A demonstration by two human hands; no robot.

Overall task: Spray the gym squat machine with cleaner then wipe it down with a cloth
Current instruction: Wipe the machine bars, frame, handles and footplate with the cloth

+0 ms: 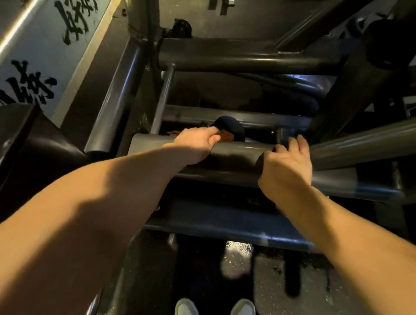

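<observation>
Fingers (210, 135) of the left hand (198, 144) pinch the cloth (227, 135) — best dragged firmly along the roller pad (238, 157) whose end the right hand (288, 166) grips.

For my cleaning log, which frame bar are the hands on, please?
The short grey horizontal bar in the centre: only it has the left hand and right hand on it.

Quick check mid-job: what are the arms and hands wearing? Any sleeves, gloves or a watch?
No sleeves in view: the left arm and right arm are bare up to the frame edge. The left hand and right hand are ungloved, and no watch, band or ring shows on them.
</observation>
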